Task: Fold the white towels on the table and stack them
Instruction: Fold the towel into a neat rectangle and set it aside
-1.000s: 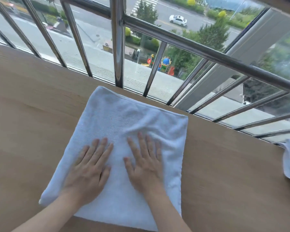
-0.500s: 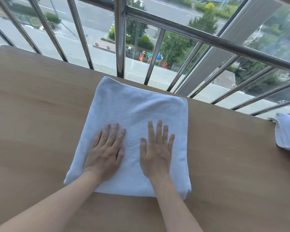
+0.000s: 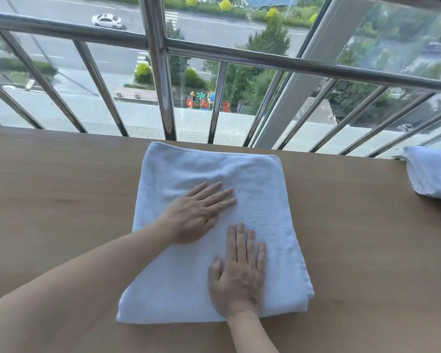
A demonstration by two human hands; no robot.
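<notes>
Wood table (image 3: 61,200) w/ 2 white towels (image 3: 260,189)

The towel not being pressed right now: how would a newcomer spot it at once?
Start at the wooden table along the metal railing and follow its far edge to the right. The rumpled towel lies there, partly cut off by the frame. Unlike the folded towel under both hands, it is crumpled and untouched.

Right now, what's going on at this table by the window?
A person is folding white towels. Both hands lie flat on a folded towel in the middle of the wooden table: the left hand farther up, the right hand nearer its front edge, pressing it smooth. Another white towel lies rumpled at the table's far right.
</notes>
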